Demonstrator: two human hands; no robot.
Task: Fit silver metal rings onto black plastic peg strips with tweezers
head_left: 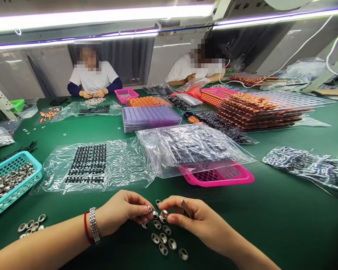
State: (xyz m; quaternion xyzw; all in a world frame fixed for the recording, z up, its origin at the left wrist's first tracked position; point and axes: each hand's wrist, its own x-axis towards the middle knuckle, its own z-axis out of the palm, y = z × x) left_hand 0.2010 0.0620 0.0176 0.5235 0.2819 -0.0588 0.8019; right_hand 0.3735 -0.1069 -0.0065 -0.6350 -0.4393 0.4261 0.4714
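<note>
With left fingers (pixel 140 210), pinching a ring (pixel 149 209); with right fingers (pixel 177 220), curled round a flat strip (pixel 187 209), cannot tell whether gripping another ring too. Working at a green bench (pixel 270 217), facing stacked brown trays (pixel 250 116) toward the far right corner, a clear bag (pixel 197 146) lying partly over a pink basket (pixel 222 183) near the middle, and a turquoise basket (pixel 22 193) heaped with rings toward the left edge. Just below the fingers, toward the near edge, seeing loose rings (pixel 163 238), with a few more beside the left forearm (pixel 59 238).
</note>
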